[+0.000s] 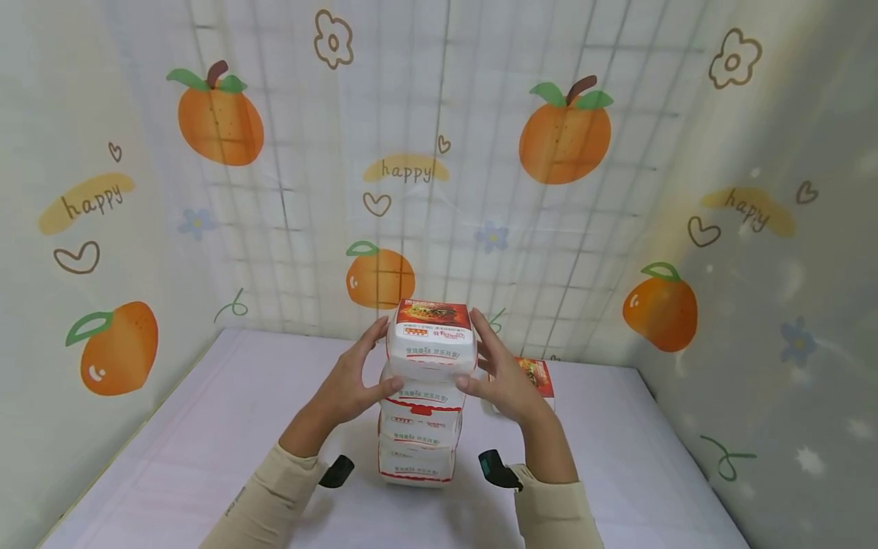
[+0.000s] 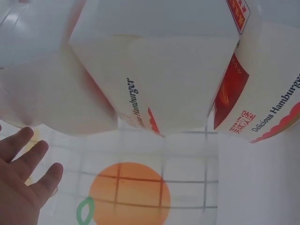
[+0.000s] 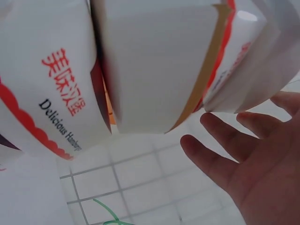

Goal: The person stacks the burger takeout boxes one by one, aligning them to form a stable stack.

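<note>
Several white burger boxes stand in an upright stack [image 1: 417, 461] at the middle of the table, their walls printed with red trim and lettering. The uppermost burger box [image 1: 432, 347] has a red lid with a burger picture and sits between both hands at the top of the stack. My left hand [image 1: 353, 385] holds its left side, thumb at the lower front corner and fingers toward the back. On the opposite side my right hand [image 1: 511, 381] holds it likewise. In the right wrist view, the spread fingers [image 3: 225, 140] reach along the box's edge.
Behind my right hand another burger box [image 1: 538, 377] stands on the white table [image 1: 604, 457], partly hidden by that hand. A curtain with orange prints [image 1: 565, 141] hangs at the back and sides. Dark wrist-camera pieces [image 1: 499, 469] jut inward from both sleeves, beside the stack.
</note>
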